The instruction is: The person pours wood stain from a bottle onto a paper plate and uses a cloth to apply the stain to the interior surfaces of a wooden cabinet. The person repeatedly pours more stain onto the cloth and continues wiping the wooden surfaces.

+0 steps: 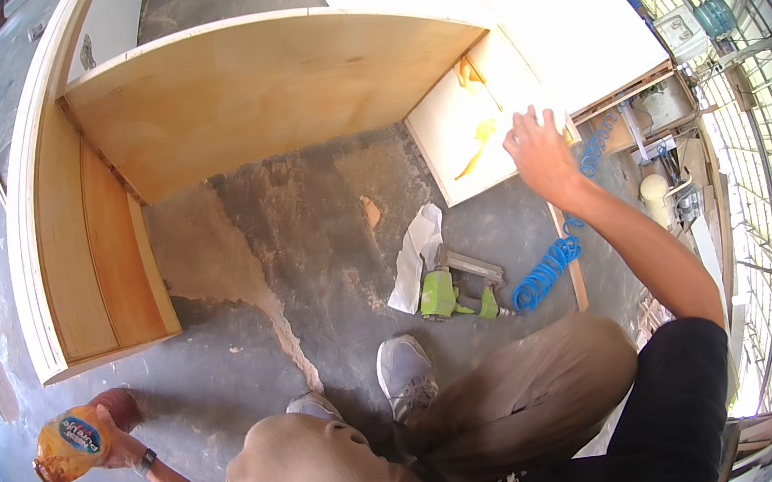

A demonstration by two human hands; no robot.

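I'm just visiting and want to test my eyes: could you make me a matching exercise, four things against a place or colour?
Column one
1. Jar
2. Power tool
3. Coiled hose
4. Right hand

Column two
A. Blue all along
B. Over the orange-smeared panel
C. In the left hand
D. Green and grey, on the floor

Pairs: 1-C, 2-D, 3-A, 4-B

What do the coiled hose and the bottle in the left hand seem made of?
The coiled hose looks like plastic: smooth blue finish, regular springy loops. The bottle is probably smooth, see-through plastic, though glass is possible: amber shows through its wall.
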